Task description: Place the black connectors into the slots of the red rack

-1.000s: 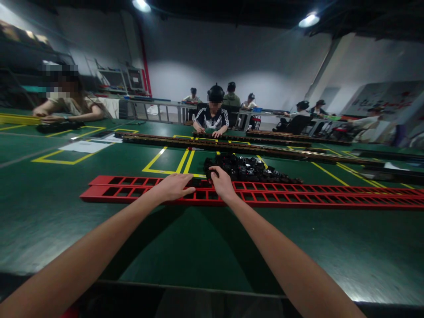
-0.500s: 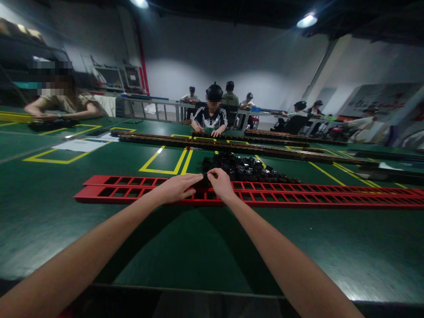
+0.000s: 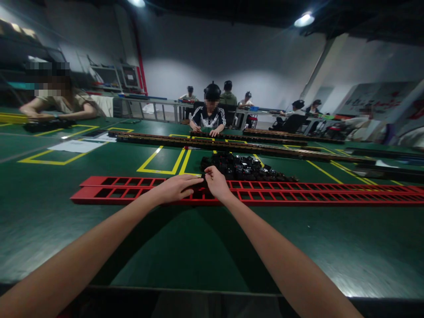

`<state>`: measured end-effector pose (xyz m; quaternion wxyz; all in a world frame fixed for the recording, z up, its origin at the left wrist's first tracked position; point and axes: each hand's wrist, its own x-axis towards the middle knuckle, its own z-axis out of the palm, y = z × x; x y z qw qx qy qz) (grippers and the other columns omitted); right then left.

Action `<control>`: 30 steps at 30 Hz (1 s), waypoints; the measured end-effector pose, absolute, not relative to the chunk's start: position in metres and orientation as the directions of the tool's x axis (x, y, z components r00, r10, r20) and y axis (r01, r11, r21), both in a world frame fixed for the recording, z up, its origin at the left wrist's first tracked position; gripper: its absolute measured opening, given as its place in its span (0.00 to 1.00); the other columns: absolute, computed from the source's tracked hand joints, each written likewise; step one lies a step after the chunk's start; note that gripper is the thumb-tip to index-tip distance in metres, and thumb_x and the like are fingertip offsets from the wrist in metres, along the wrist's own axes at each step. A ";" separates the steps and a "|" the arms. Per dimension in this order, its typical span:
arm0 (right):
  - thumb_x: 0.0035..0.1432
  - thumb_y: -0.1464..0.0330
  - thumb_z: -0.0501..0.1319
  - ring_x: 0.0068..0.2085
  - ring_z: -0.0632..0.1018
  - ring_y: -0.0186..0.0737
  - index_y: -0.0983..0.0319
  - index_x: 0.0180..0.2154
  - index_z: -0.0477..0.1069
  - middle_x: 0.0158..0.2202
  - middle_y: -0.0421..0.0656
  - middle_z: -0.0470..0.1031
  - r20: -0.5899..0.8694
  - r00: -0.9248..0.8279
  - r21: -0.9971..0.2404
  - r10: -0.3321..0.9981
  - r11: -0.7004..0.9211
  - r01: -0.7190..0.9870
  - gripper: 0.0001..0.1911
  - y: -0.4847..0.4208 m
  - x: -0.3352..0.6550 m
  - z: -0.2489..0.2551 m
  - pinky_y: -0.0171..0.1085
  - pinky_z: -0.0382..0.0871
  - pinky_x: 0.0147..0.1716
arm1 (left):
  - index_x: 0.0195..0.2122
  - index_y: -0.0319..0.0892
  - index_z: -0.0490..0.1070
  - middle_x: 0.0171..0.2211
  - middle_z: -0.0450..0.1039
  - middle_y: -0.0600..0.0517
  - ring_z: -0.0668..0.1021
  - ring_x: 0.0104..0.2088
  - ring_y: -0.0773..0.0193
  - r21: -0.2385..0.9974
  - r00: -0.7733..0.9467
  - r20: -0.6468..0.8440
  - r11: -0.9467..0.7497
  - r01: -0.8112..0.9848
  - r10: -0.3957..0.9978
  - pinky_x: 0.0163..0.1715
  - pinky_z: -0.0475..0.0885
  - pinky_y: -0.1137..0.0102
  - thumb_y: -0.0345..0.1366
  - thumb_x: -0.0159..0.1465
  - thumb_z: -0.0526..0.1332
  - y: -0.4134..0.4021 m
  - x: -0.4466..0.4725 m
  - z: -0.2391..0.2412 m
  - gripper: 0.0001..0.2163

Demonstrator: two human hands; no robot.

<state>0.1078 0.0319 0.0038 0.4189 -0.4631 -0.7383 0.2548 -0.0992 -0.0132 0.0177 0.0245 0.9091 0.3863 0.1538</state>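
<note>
My left hand point(image 3: 177, 186) lies over the red slotted rail point(image 3: 86, 194), its fingers stretched out together toward the right and the thumb apart. Close against its fingertips, my right hand point(image 3: 216, 183) is closed in a pinch. A small black part point(image 3: 203, 178) shows between the two hands, at the right fingertips; its exact shape is mostly hidden. The rail has two rows of rectangular openings and lies crosswise in front of me. Just behind my right hand is a heap of small black parts point(image 3: 243, 167), some with shiny faces.
Long dark rails point(image 3: 185, 142) lie across the green table point(image 3: 185, 247), beyond the heap. Yellow tape point(image 3: 155, 170) marks rectangles on it. White paper point(image 3: 77, 146) lies at the left. A co-worker point(image 3: 209, 115) sits opposite, another person point(image 3: 61, 104) at the left, and several more farther back.
My right fingers have shifted slightly at the small black part. My left hand stays nearly in place over the rail. The whole view has moved a little.
</note>
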 end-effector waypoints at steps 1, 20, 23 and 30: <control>0.61 0.71 0.53 0.37 0.76 0.38 0.60 0.44 0.70 0.36 0.41 0.76 0.380 -0.215 -0.766 0.900 0.436 0.473 0.12 0.032 0.108 0.003 0.37 0.69 0.41 | 0.68 0.47 0.59 0.66 0.63 0.46 0.67 0.64 0.55 0.166 0.654 0.260 -0.700 0.694 0.710 0.64 0.61 0.59 0.34 0.69 0.55 -0.013 -0.099 0.018 0.25; 0.58 0.72 0.60 0.39 0.77 0.40 0.61 0.37 0.76 0.37 0.43 0.79 0.373 -0.295 -0.658 0.880 0.474 0.585 0.06 0.024 0.104 0.012 0.38 0.70 0.44 | 0.66 0.41 0.62 0.65 0.62 0.43 0.66 0.64 0.54 0.154 0.678 0.323 -0.744 0.651 0.660 0.65 0.61 0.58 0.32 0.66 0.57 -0.009 -0.100 0.012 0.25; 0.58 0.78 0.57 0.41 0.78 0.40 0.62 0.37 0.78 0.39 0.45 0.80 0.392 -0.305 -0.611 0.868 0.493 0.619 0.12 0.024 0.105 0.012 0.38 0.70 0.46 | 0.65 0.40 0.62 0.65 0.63 0.42 0.67 0.64 0.53 0.150 0.667 0.308 -0.727 0.670 0.678 0.64 0.62 0.57 0.33 0.68 0.56 -0.010 -0.099 0.014 0.24; 0.61 0.76 0.55 0.41 0.79 0.40 0.60 0.40 0.78 0.40 0.43 0.81 0.412 -0.294 -0.583 0.863 0.497 0.643 0.13 0.031 0.110 0.015 0.37 0.70 0.46 | 0.67 0.40 0.59 0.65 0.63 0.43 0.66 0.65 0.54 0.147 0.651 0.274 -0.700 0.699 0.707 0.65 0.61 0.58 0.35 0.69 0.56 -0.011 -0.097 0.015 0.25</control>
